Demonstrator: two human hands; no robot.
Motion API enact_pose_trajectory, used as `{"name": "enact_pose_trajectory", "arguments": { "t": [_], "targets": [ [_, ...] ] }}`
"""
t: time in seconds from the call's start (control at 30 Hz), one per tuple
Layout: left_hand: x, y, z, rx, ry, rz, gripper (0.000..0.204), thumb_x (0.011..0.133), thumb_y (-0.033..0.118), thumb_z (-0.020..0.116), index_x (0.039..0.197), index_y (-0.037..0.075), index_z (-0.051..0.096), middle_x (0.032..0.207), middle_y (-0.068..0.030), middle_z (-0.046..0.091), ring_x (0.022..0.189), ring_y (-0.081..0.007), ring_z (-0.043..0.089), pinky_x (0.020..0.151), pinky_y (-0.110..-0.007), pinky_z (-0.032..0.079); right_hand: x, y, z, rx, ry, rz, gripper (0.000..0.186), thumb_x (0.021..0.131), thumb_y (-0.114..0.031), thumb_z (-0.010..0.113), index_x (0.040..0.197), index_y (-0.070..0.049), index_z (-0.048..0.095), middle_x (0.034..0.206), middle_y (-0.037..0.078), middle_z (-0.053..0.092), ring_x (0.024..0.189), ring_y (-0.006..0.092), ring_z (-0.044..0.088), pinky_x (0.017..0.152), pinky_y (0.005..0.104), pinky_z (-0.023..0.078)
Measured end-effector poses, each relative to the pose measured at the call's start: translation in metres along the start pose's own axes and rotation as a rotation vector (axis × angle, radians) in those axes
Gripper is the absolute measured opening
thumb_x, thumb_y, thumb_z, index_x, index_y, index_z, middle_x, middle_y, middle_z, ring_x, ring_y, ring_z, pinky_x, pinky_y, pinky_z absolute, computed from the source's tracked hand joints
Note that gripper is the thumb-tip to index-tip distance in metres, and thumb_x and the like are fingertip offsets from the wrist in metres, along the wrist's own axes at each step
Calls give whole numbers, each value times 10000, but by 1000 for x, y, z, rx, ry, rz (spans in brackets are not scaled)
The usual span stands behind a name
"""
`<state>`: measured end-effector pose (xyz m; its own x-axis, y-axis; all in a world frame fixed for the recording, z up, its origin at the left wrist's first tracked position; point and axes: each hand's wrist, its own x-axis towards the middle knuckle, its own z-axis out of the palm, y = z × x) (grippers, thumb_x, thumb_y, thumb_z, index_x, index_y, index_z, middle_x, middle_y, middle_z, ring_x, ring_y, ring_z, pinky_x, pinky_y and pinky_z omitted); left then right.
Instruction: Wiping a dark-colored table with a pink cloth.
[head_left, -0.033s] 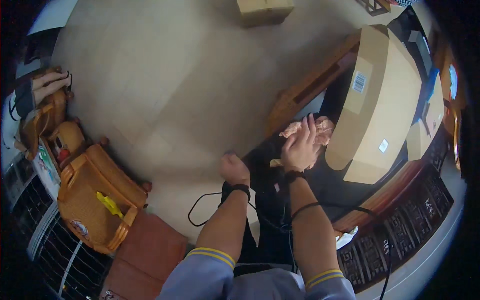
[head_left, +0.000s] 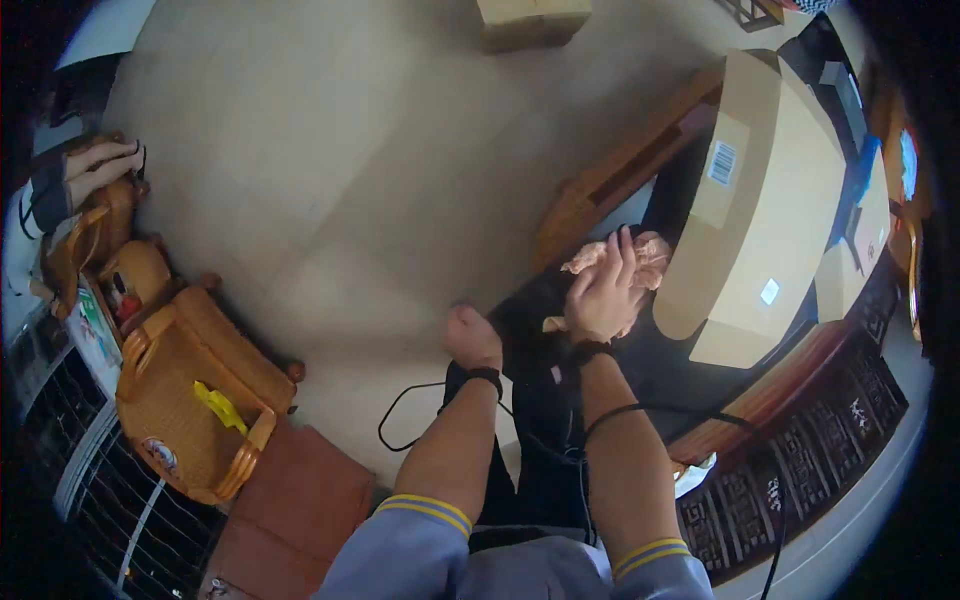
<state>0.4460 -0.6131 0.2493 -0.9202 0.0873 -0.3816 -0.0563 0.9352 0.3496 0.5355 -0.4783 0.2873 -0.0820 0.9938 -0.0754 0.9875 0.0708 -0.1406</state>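
A person's right hand, fingers extended and barely parted, lies over a crumpled pinkish-tan item on a dark counter, just beside a large cardboard box. The left hand is near the counter's edge, fingers curled into a fist; its contents, if any, cannot be seen.

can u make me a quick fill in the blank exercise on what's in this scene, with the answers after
1. The right hand touches a crumpled pinkish item, and around its wrist is a ____ band.
2. The large cardboard piece lies to the ____ of the crumpled pinkish item in the picture.
3. On the woven chair lies a bright ____ object.

Missing words: black; right; yellow
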Motion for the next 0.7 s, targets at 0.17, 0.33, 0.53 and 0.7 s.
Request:
{"name": "enact_pose_trajectory", "arguments": {
  "t": [0.17,0.33,0.53,0.7],
  "targets": [
    [-1,4,-1,-11,7,-60,323,866,262,429,852,17,638,813,-239,641,772,-443,602,697,-514,452,-1,9,12,43,108,-84,503,804,-203,527,1305,-162,526,1437,-38,457,1120,206,584,869,405,460],
    [-1,0,6,17,13,-48,337,884,277,412,867,30,641,819,-213,659,777,-431,611,717,-498,459,0,9,10,11,105,-80,497,798,-208,531,1292,-160,539,1430,-38,466,1111,234,589,863,401,471],
    [0,1,1,-78,16,-49,328,902,279,449,801,20,623,741,-228,617,723,-443,592,651,-508,465,-2,4,7,15,58,-24,505,803,-236,526,1306,-192,537,1432,-67,460,1085,265,580,911,392,459],
    [0,-5,7,-27,139,66,310,876,252,466,716,13,582,654,-241,579,634,-453,570,568,-525,430,0,5,8,-37,114,-71,500,799,-230,530,1297,-186,544,1428,-68,463,1069,237,587,885,389,461]
  ]
}}
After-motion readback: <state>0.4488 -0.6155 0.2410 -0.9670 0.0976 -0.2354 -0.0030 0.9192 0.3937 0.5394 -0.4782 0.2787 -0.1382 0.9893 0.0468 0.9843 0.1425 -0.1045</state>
